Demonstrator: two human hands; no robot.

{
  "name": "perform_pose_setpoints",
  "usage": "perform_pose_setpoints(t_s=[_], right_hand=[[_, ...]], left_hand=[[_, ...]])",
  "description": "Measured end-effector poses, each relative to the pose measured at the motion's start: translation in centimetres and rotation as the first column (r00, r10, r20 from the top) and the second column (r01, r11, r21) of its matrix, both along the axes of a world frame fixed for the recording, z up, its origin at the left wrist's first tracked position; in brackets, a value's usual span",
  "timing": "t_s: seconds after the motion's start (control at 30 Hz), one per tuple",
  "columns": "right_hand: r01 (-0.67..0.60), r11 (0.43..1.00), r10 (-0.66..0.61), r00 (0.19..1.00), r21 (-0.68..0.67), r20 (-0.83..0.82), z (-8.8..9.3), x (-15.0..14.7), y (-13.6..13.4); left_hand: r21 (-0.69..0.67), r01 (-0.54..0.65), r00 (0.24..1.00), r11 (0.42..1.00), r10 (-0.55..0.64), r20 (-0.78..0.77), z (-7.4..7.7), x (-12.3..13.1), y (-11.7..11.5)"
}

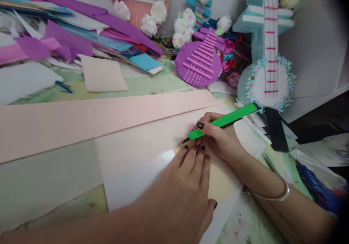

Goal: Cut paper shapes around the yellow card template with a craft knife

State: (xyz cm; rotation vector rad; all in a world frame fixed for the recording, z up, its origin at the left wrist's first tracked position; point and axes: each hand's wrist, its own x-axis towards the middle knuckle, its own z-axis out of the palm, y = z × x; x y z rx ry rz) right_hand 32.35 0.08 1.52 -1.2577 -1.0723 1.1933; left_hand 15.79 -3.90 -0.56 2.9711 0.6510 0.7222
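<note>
My right hand (218,133) is closed round a green utility knife (226,120). The knife slants down to the left, and its dark blade tip meets the white sheet (131,175) just beyond my left fingertips. With its fingers stretched out, my left hand (188,178) presses flat on a pale yellow card piece (220,178), which lies on the white sheet and is partly hidden by the hand. A small shiny clear strip (166,157) shows left of my fingers. Behind the blade runs a long pale pink strip (103,118).
Paper-covered toy instruments stand at the back: a purple one (199,64) and a light blue one (269,55). Coloured paper (103,22) is piled back left, near a cream square (103,74). A black flat piece (276,129) and tweezers (269,162) lie to the right.
</note>
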Motion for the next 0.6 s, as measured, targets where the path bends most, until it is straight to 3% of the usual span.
perform_pose_setpoints(t_s=[0.6], right_hand=[[0.009,1.0,-0.01,1.0,0.01,0.024,0.08,0.0,0.04]], left_hand=[[-0.014,0.005,1.0,1.0,-0.005,-0.002,-0.13,-0.02,-0.09]])
